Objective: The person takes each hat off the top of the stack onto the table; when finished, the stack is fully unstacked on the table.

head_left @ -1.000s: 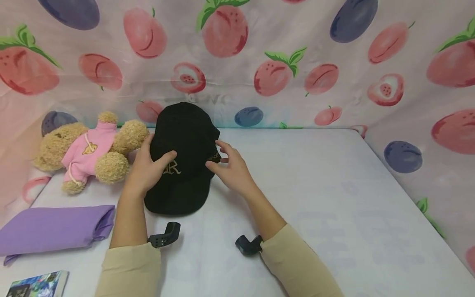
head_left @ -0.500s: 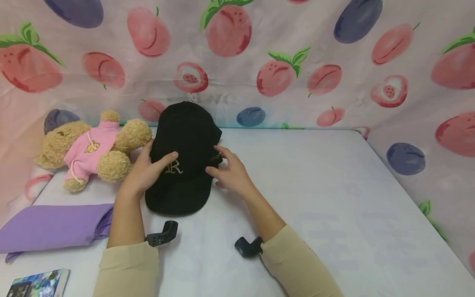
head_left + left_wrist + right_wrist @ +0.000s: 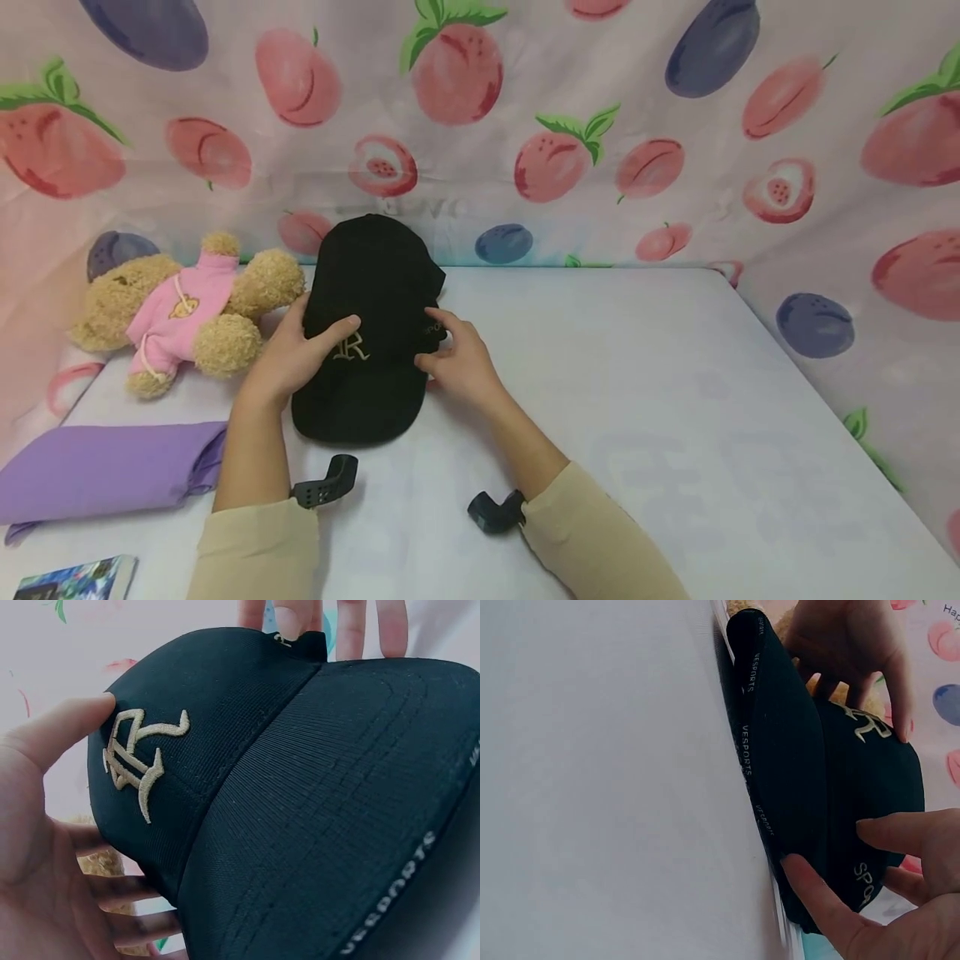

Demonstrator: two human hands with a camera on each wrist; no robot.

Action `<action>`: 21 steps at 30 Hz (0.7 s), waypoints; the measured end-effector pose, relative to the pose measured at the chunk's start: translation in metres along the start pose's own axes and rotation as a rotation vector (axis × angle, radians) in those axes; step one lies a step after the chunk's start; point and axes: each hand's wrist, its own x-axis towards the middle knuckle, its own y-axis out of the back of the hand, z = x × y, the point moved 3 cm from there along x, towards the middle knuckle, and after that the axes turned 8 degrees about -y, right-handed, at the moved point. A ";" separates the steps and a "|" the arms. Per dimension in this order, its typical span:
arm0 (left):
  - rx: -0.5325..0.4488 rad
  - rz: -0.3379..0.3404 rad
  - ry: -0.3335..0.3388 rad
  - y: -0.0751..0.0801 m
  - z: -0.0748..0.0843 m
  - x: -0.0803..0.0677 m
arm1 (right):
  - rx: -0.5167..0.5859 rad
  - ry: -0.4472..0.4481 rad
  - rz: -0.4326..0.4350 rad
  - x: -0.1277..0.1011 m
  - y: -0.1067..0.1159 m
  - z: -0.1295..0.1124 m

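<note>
A black baseball cap (image 3: 367,275) with a gold embroidered letter lies in the head view, brim toward me. My left hand (image 3: 288,354) holds its left side. The thumb rests on the crown beside the letter, and the other fingers reach round the edge in the left wrist view, their tips partly hidden by the cap (image 3: 300,795). At the opposite side, my right hand (image 3: 465,362) grips the cap between bent fingers and thumb. The right wrist view has one of its fingertips (image 3: 870,829) on the crown and another digit by the brim's edge.
A teddy bear (image 3: 180,308) in a pink outfit lies left of the cap. A folded purple cloth (image 3: 112,471) and a colourful box or book (image 3: 82,579) are at the near left. The white tabletop (image 3: 637,400) meets a fruit-print curtain (image 3: 457,175) behind.
My right hand has shifted slightly along the cap's side toward the brim. The left hand keeps its place, and the cap has hardly moved.
</note>
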 end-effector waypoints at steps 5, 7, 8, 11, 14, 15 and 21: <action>0.027 -0.025 0.020 0.000 0.000 -0.001 | 0.011 0.012 0.004 -0.001 -0.001 0.001; 0.039 -0.032 0.017 0.001 0.001 -0.001 | -0.008 0.027 0.021 0.000 0.000 0.001; 0.040 -0.036 0.012 0.002 0.001 -0.002 | -0.020 0.033 0.029 0.000 0.000 0.002; 0.026 -0.048 -0.005 0.003 0.002 -0.002 | -0.061 0.051 0.054 0.000 0.000 0.002; 0.005 -0.056 -0.012 0.004 0.003 -0.002 | -0.091 0.057 0.068 0.000 0.001 0.001; 0.002 -0.057 -0.010 0.004 0.004 -0.002 | -0.097 0.060 0.072 -0.001 0.002 0.001; -0.012 -0.049 -0.011 0.003 0.008 -0.002 | -0.094 0.060 0.090 -0.002 0.005 -0.003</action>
